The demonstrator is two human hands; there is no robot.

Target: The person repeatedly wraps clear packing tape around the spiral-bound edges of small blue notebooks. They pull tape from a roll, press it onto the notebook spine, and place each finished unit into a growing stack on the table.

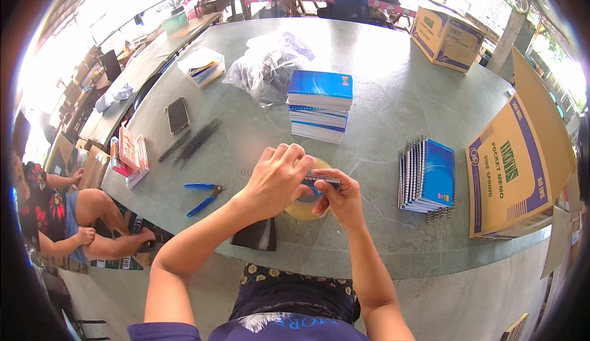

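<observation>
Above the near worktop (pixel 393 242), the right hand (pixel 343 198) pinches the pad (pixel 326 179); the left hand (pixel 278 172) curls at its edge, grip unclear, coil (pixel 246 172) poking out left. I'd keep the pad square, threading gently.

Notebook (pixel 325 178) in right grip (pixel 345 199)

Notebook (pixel 326 179): a small pad, gripped in the right hand (pixel 342 198) above the bench (pixel 369 242), slightly toward 4 o'clock from the centre of view. It is seen nearly edge-on, its pale edge lined with small dark marks and pointing toward 4 o'clock; its opposite end is covered by the left hand (pixel 276 172). Wire coil (pixel 246 172): thin, dark loops projecting at 9 o'clock from the left hand, the remainder hidden.
</observation>
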